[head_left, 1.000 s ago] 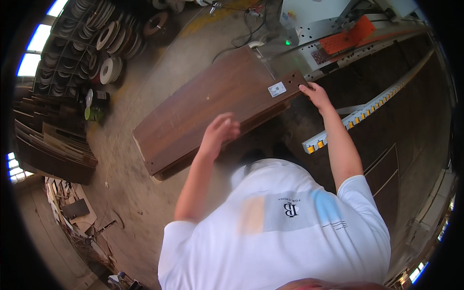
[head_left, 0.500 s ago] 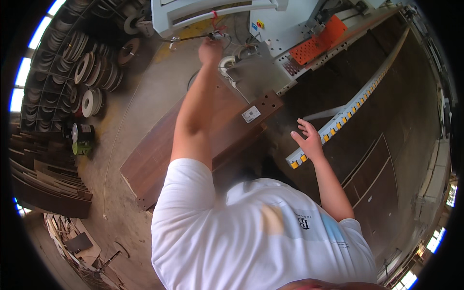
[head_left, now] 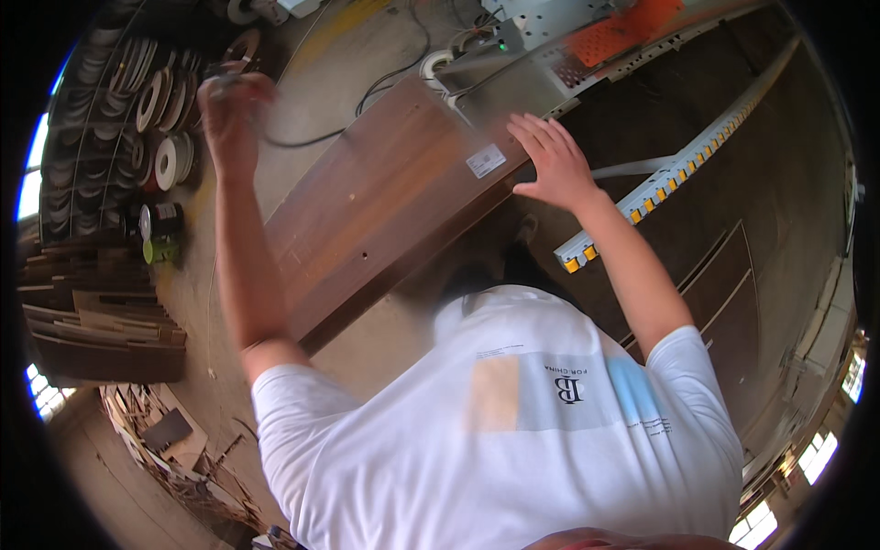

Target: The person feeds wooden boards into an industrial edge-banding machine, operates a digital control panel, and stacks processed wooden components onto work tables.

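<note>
A stack of long brown wooden panels (head_left: 385,192) lies slantwise ahead of me, with a white label (head_left: 486,161) near its right end. My left hand (head_left: 236,105), blurred by motion, is raised beyond the panels' left side. It is closed on a small dark tool that looks like an air blow gun, mostly hidden by the fingers. From it a black hose (head_left: 307,143) trails across the panel top towards the machine. My right hand (head_left: 556,163) has its fingers stretched out at the panels' right end, beside the label; whether it touches the wood I cannot tell.
A machine with an orange perforated guard (head_left: 619,35) stands at the far right. A long rail with yellow rollers (head_left: 655,200) runs along the right. Edge-band rolls (head_left: 172,160) fill a rack at the left, above stacked boards (head_left: 101,321). More panels (head_left: 697,302) lie at the right.
My left hand has swung left, away from the machine, drawing the black hose with it. My right hand has moved up and left to the panel end. My view has shifted slightly.
</note>
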Tool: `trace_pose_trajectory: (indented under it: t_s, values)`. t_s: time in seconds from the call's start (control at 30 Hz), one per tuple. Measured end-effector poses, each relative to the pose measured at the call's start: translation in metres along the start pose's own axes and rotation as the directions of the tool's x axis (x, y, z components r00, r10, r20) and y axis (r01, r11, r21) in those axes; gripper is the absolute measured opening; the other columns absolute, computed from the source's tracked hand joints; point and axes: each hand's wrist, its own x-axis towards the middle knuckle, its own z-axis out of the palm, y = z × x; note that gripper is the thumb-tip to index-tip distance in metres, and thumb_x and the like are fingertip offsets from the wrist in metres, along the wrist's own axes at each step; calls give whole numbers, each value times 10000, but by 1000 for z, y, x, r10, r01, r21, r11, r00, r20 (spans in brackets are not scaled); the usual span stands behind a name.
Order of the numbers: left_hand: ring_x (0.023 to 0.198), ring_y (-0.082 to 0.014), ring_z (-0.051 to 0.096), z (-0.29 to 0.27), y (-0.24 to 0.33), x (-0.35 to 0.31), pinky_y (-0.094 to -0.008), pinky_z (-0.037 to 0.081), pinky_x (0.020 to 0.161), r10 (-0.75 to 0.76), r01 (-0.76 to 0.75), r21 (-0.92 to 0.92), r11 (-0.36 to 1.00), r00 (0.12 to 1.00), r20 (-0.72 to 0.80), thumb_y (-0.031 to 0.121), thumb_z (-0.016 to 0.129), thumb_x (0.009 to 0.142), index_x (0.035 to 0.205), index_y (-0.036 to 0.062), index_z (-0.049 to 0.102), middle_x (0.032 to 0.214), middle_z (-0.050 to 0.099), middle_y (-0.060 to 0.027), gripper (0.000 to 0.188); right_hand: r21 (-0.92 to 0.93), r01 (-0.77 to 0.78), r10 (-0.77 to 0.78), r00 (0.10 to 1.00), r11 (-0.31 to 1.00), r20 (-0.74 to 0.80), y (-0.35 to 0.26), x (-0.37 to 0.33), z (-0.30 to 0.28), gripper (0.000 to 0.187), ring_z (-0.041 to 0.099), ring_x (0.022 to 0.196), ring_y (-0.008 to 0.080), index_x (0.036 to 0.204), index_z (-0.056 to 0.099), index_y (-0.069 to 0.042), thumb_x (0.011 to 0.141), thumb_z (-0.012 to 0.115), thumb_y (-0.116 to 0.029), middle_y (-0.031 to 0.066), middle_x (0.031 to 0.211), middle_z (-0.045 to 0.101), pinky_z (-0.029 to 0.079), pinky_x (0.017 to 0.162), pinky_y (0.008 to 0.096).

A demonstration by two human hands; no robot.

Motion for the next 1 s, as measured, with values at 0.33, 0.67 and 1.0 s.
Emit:
trace_pose_trajectory:
  t_s: [0.33, 0.67, 1.0]
  values:
    - [794, -400, 641, -111, 123, -130, -463, 471, 680, -786, -160, 987, -18, 613, 85, 416, 863, 688, 986, 67, 641, 763, 662, -144, 510, -200, 199, -106, 911, 959, 399, -9, 65, 21, 915, 481, 1332, 255, 1424, 490, -157, 605, 874, -286, 52, 1384, 552, 256, 1233, 499]
    - [865, -343, 694, -217, 184, -254, -459, 533, 736, -801, 74, 962, -262, 539, -260, 337, 860, 645, 942, 119, 705, 871, 725, -113, 400, 59, 416, -395, 798, 907, 455, -89, 82, 58, 811, 601, 1141, 304, 1330, 553, -157, 585, 862, -245, 78, 1225, 625, 480, 970, 437]
    - [903, -348, 695, -287, 278, -431, -458, 530, 750, -711, 21, 752, -659, 308, -631, 337, 841, 657, 961, 122, 686, 897, 731, -107, 403, 61, 465, -451, 806, 883, 383, -91, 69, 58, 762, 601, 1097, 311, 1297, 545, -155, 587, 820, -178, 80, 1155, 619, 484, 928, 438]
